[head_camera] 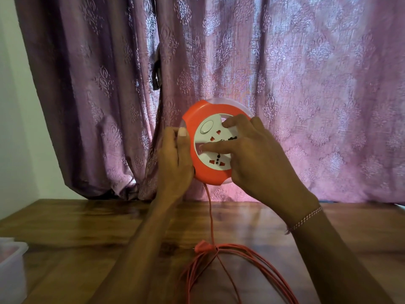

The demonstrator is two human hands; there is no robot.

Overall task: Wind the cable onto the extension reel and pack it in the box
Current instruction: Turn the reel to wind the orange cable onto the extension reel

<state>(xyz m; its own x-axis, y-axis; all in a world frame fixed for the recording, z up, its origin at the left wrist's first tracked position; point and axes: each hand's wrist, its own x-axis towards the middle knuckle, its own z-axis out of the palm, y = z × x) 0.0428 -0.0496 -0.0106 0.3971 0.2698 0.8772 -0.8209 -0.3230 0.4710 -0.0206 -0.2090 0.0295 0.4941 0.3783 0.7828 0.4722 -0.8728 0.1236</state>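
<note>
The person has the extension reel [211, 143] held up off the surface [87, 227], in front of the curtain [285, 73]. The left hand [175, 163] is wrapped around the reel's left rim, thumb up on the edge. The right hand [252, 154] lies across the white socket face with fingers curled, a fingertip poked into one of the cutouts, looks like that's how the middle gets turned.

Biggest risk, imo: the cable [219, 266] is lying in a bundle of loops near the front edge of the surface, and there's what looks like a knot or tie where the plug [202, 246] sits. If that snags while winding, the single strand running up to the reel will go tight and either drag the whole bundle or yank the reel in the left hand. Loops could also cross each other and tangle on the way up.

Materials: the reel is a round, hard, glossy plastic disc, orange ring with a white centre, plus a clear rim at the back. The cable is thin, orange and floppy. The surface is smooth varnished wood. A translucent plastic box [11, 266] sits at the left edge, only partly in view.
</note>
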